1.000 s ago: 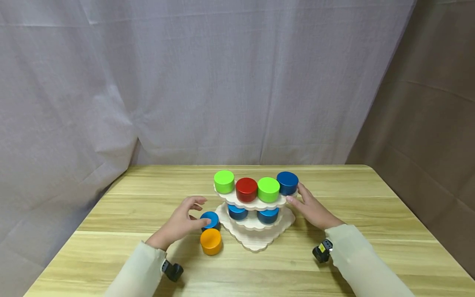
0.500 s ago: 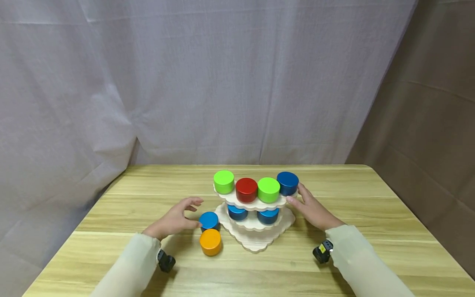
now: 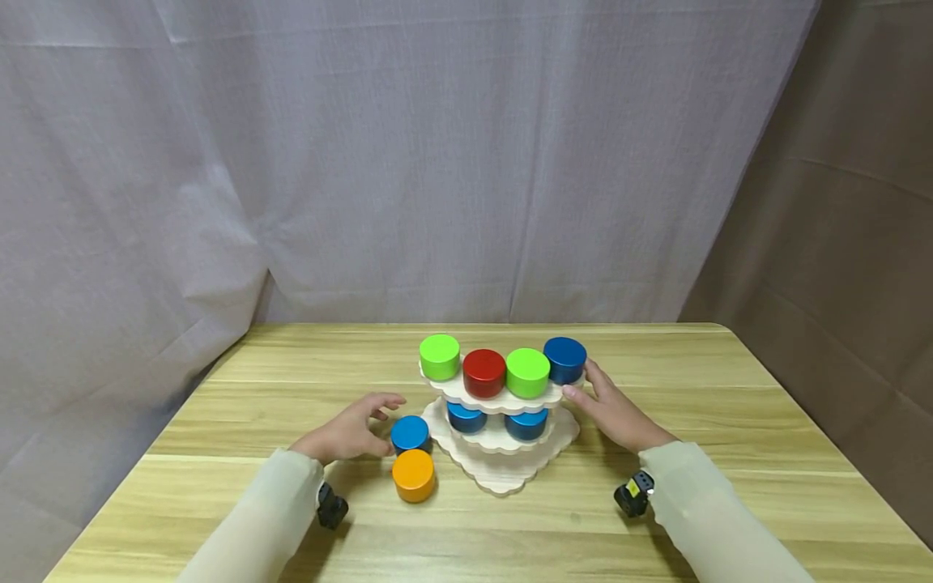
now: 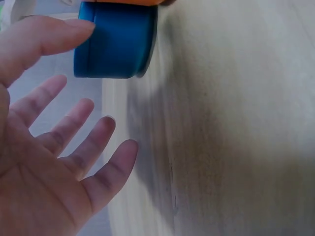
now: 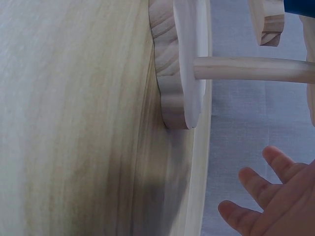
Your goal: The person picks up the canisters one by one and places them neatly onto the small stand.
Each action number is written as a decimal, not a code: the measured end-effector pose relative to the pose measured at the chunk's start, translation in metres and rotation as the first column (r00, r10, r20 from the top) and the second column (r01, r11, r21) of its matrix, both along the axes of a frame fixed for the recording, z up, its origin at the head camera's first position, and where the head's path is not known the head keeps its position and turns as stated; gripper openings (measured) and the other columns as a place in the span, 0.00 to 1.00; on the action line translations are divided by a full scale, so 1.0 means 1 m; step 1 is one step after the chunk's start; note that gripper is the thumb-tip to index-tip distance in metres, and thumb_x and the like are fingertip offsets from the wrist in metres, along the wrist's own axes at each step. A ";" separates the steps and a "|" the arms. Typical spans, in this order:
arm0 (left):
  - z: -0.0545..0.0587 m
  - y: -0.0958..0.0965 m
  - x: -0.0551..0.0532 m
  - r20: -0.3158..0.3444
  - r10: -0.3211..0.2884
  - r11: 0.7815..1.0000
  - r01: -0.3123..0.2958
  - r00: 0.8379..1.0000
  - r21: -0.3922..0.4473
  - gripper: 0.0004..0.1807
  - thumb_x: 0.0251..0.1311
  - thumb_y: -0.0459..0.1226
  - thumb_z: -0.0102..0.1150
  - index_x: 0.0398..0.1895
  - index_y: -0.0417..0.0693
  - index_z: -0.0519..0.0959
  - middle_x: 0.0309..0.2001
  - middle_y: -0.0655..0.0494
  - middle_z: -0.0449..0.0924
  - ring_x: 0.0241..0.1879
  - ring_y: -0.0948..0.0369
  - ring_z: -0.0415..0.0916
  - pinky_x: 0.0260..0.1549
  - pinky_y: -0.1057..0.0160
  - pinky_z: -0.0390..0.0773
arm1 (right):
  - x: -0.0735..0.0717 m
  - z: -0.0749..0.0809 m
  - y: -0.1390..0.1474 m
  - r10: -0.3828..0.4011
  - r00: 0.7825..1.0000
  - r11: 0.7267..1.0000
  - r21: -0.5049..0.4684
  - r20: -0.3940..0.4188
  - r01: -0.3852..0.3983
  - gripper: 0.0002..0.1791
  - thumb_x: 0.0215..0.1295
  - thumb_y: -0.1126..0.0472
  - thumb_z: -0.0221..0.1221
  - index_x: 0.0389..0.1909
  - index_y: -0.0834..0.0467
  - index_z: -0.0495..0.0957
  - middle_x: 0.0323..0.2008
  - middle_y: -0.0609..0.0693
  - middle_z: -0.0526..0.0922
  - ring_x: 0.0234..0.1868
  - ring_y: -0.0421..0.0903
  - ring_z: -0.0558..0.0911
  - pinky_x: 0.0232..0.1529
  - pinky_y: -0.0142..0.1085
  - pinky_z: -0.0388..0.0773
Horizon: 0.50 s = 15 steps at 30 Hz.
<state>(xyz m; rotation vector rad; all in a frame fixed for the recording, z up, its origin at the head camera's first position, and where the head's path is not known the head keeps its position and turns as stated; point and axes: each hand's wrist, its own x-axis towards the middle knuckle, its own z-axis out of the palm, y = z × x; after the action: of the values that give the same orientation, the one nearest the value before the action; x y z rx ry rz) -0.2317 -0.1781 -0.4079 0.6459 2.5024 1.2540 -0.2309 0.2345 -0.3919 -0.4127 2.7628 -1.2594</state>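
Note:
In the head view my left hand (image 3: 353,429) stands beside a blue round tin (image 3: 411,433) on the table, fingers spread and loosely bent. Its thumb is close to the tin's side; the left wrist view shows an empty palm, and contact is unclear. An orange tin (image 3: 414,476) stands just in front of the blue one. My right hand (image 3: 615,411) holds the right edge of the tiered wooden stand (image 3: 503,474), thumb at the front of the top tier beneath a dark blue tin (image 3: 564,359). Three of its fingers (image 5: 258,189) extend free in the right wrist view.
On the top tier stand two green tins (image 3: 440,356) and a red tin (image 3: 484,373), beside the dark blue one. Two blue tins (image 3: 466,417) sit on the tier below. Behind the wooden table (image 3: 291,356) hangs a grey curtain (image 3: 401,162).
My left hand has drawn back left from over the blue tin, its thumb leaving the tin's top, then shifted slightly lower. The right hand, stand and tins look almost unmoved.

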 end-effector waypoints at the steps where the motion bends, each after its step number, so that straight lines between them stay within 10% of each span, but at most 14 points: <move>1: 0.000 0.001 -0.001 0.004 -0.004 1.000 0.004 1.000 -0.007 0.40 0.44 0.28 0.70 0.65 0.36 0.65 0.62 0.35 0.67 0.55 0.42 0.67 0.53 0.40 0.69 | 0.000 0.000 0.000 0.000 1.000 1.000 0.001 0.000 0.000 0.43 0.73 0.40 0.43 0.77 0.55 0.33 0.75 0.67 0.39 0.72 0.71 0.44 0.60 0.73 0.44; 15: -0.004 0.014 -0.006 0.036 -0.063 0.997 0.065 0.997 -0.045 0.37 0.42 0.25 0.70 0.61 0.39 0.70 0.59 0.41 0.70 0.54 0.45 0.67 0.58 0.39 0.64 | 0.000 0.001 0.000 0.006 1.000 1.000 -0.008 -0.005 -0.006 0.43 0.73 0.41 0.44 0.77 0.54 0.33 0.75 0.66 0.39 0.72 0.71 0.45 0.60 0.73 0.45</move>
<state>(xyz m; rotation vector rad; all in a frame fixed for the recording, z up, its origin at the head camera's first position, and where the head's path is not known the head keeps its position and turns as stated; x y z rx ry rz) -0.2373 -0.1638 -0.4117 0.6820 2.4552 1.1708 -0.2307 0.2343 -0.3911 -0.4253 2.7588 -1.2706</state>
